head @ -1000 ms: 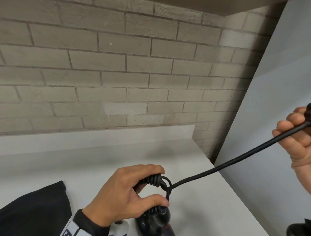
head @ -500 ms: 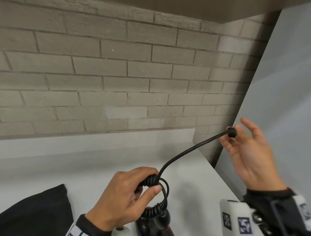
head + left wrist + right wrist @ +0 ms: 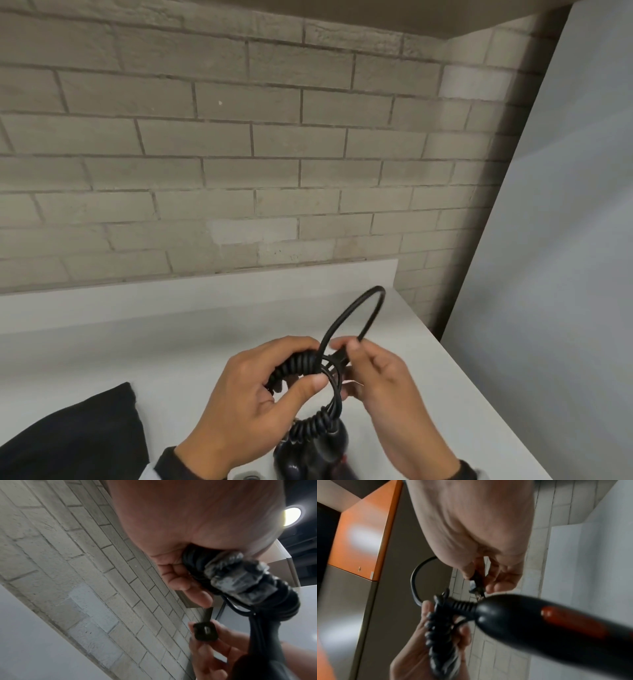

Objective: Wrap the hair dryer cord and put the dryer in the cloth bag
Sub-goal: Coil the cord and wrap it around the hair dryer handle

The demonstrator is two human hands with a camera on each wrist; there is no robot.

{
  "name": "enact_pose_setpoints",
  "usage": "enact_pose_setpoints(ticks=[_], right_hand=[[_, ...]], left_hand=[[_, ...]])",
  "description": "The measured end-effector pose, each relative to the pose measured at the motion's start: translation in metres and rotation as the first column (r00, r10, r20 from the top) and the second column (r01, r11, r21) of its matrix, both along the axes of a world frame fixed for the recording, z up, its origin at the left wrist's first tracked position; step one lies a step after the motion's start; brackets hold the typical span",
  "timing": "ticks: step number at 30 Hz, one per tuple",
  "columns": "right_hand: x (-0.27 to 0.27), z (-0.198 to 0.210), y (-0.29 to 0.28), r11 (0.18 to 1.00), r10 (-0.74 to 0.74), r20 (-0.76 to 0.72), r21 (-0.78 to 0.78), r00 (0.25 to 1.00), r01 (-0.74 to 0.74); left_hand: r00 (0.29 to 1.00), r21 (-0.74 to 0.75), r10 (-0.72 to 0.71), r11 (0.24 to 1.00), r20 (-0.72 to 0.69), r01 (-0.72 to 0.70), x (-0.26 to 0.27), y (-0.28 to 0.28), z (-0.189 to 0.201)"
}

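The black hair dryer (image 3: 310,452) hangs low at the frame's bottom, its handle (image 3: 556,627) showing a red switch in the right wrist view. My left hand (image 3: 260,394) grips the bundle of coiled black cord (image 3: 296,365) above it. A free loop of cord (image 3: 356,315) arcs up over the counter. My right hand (image 3: 373,370) pinches the plug (image 3: 205,632) at the cord's end, right beside the bundle. The black cloth bag (image 3: 75,435) lies on the counter at lower left.
The pale counter (image 3: 171,342) runs to a brick wall (image 3: 239,154) behind. A grey panel (image 3: 548,274) closes off the right side. An orange-edged cabinet (image 3: 363,534) shows in the right wrist view.
My right hand has come in from far right with the cord's end, and the taut cord has slackened into a loop. The plug now sits against the bundle in my left hand.
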State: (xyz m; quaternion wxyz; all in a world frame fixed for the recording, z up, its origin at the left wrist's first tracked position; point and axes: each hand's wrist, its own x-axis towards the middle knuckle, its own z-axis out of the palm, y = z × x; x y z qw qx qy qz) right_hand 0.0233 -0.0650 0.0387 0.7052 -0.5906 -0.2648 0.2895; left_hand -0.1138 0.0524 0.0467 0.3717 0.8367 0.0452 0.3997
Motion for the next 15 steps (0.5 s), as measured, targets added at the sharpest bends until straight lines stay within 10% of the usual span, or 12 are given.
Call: enact_pose_setpoints(ticks=[15], right_hand=[[-0.022,0.006,-0.004,0.954,0.293,-0.232,0.133,0.927,-0.268]], left_hand=[[0.998,-0.182,0.018,0.983,0.056,-0.008,0.004,-0.006,0.0]])
